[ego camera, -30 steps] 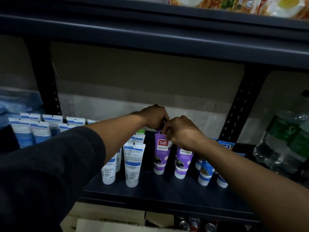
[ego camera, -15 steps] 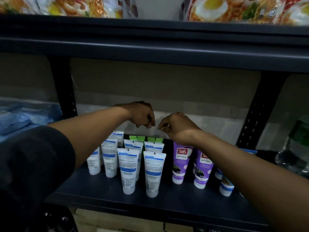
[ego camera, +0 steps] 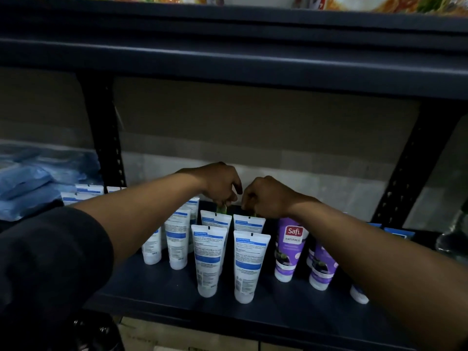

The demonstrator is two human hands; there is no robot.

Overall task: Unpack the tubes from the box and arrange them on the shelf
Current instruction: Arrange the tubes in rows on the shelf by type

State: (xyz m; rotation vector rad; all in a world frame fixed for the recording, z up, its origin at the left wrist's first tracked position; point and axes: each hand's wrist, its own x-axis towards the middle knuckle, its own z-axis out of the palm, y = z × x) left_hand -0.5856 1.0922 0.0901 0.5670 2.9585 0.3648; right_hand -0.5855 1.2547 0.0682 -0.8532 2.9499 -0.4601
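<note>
tubes on shelf, Safi tubes to R, packs far L

A shop's stockroom is showing itself here: slotted metal shelving is carrying rows of identical white tubes and purple Safi tubes, with noodle packets lying above.

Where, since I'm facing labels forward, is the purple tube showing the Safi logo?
In the head view the purple Safi tube stands cap-down on the shelf, right of centre, between a white tube and a second purple tube.
</note>
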